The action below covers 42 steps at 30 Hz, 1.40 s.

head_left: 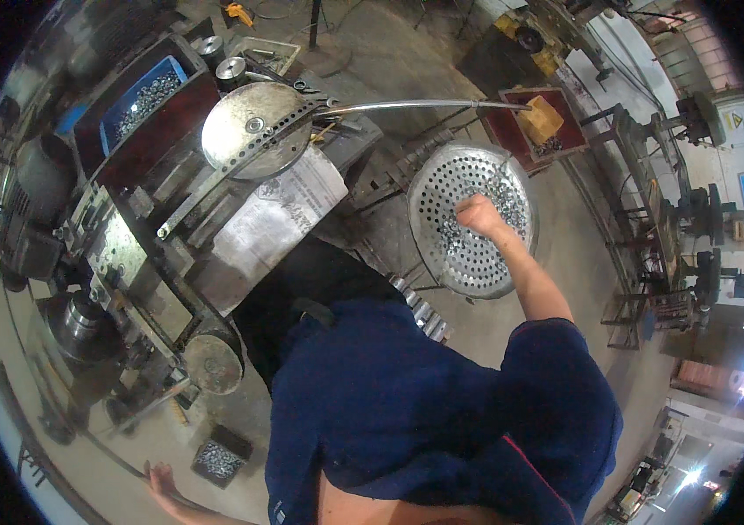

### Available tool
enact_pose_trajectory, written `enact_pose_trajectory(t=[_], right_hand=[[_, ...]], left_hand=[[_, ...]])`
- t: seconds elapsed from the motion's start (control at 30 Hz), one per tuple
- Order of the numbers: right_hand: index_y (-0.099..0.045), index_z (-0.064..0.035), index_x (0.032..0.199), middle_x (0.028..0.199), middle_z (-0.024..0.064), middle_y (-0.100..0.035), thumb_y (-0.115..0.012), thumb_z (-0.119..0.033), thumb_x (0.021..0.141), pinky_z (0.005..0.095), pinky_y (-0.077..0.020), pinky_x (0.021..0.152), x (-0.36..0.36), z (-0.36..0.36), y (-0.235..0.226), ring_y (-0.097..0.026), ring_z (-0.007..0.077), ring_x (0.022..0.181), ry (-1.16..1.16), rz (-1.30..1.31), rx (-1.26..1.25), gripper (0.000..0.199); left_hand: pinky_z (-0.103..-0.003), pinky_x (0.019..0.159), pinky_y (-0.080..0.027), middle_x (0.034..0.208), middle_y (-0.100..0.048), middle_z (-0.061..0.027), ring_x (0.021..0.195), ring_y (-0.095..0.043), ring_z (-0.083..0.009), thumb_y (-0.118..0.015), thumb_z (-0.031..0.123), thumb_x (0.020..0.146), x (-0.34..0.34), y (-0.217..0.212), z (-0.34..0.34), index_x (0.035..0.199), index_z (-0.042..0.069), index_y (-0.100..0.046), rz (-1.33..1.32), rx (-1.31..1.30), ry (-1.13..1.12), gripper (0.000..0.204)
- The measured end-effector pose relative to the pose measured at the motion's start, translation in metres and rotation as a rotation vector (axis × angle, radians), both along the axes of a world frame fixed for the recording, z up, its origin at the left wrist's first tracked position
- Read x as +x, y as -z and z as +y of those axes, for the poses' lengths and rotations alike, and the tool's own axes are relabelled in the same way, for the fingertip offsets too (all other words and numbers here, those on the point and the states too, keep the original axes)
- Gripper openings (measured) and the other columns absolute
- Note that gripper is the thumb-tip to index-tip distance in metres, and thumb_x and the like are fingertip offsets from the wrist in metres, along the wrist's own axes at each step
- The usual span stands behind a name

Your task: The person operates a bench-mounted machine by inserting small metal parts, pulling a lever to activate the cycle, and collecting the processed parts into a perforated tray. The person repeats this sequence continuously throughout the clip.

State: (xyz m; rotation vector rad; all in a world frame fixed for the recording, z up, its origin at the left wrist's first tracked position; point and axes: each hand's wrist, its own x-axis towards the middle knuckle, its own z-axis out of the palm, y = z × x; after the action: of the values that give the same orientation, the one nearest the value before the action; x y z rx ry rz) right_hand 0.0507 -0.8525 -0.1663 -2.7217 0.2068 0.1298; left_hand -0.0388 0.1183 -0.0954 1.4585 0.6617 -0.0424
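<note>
Right hand (pixel 477 213) reaching into sieve (pixel 471 220); left hand (pixel 160 479) hanging low beside the body.

Right hand is curling into a loose fist among the small metal parts (pixel 457 236) lying in the perforated round sieve; whether it is gripping any of them cannot be told, since the fingers are facing away. Left hand is spreading open and holding nothing, well apart from the sieve, near a small tray of parts (pixel 219 461) on the floor. The sieve is sitting at the person's right, beside the machine (pixel 153 236) with its perforated disc (pixel 254 129) and long lever (pixel 424 106). Risk, as a judgement: the sieve is appearing to rest on a narrow stand, so downward pressure off centre could be tipping it and spilling parts; sharp edges could be cutting bare fingers.
</note>
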Motion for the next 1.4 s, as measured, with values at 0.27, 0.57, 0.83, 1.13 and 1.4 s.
enact_pose_trajectory(t=[0.27,0.57,0.83,1.13,1.4], right_hand=[[-0.066,-0.0018,0.077,0.09,0.021,-0.063,-0.056,-0.021,0.061,0.0343,-0.0486,0.082,0.014,0.049,-0.004,-0.062,0.0321,0.086,0.462,0.346,-0.179,0.027],[-0.063,-0.0096,0.065,0.073,0.0118,-0.061,-0.063,-0.025,0.056,0.0385,-0.0477,0.067,0.009,0.024,0.052,-0.059,0.0292,0.078,0.113,0.153,-0.335,0.018],[-0.063,-0.0152,0.06,0.064,0.0054,-0.061,-0.059,-0.022,0.066,0.039,-0.047,0.056,-0.004,-0.027,0.092,-0.059,0.0242,0.064,-0.008,0.086,-0.546,0.01],[-0.062,0.0014,0.071,0.082,0.0212,-0.064,-0.059,-0.026,0.064,0.0376,-0.0503,0.071,0.039,0.038,0.006,-0.063,0.0343,0.079,0.125,0.342,-0.351,0.028],[-0.059,0.007,0.08,0.085,0.028,-0.062,-0.061,-0.021,0.061,0.0394,-0.0505,0.074,0.034,0.035,0.023,-0.062,0.0381,0.084,0.419,0.215,-0.319,0.034]], left_hand=[[-0.035,0.078,-0.046,0.093,-0.055,-0.0093,0.086,-0.055,-0.0199,-0.064,0.027,0.08,0.005,-0.016,-0.042,0.127,0.002,-0.04,0.012,0.103,-0.153,0.059],[-0.039,0.082,-0.045,0.096,-0.056,-0.0095,0.092,-0.054,-0.0219,-0.061,0.028,0.082,-0.004,-0.001,-0.012,0.127,0.003,-0.041,0.033,0.056,-0.092,0.056],[-0.032,0.075,-0.048,0.087,-0.055,-0.0048,0.082,-0.056,-0.0163,-0.065,0.03,0.081,0.015,-0.035,-0.086,0.127,0.002,-0.04,-0.004,0.21,-0.173,0.059],[-0.027,0.058,-0.048,0.078,-0.06,-0.0078,0.065,-0.058,-0.0147,-0.059,0.019,0.081,0.008,-0.038,-0.075,0.114,-0.002,-0.049,-0.001,0.238,-0.234,0.04],[-0.027,0.061,-0.049,0.076,-0.059,-0.0085,0.064,-0.059,-0.0159,-0.061,0.021,0.081,0.007,-0.035,-0.073,0.112,-0.003,-0.05,-0.001,0.241,-0.209,0.041]])
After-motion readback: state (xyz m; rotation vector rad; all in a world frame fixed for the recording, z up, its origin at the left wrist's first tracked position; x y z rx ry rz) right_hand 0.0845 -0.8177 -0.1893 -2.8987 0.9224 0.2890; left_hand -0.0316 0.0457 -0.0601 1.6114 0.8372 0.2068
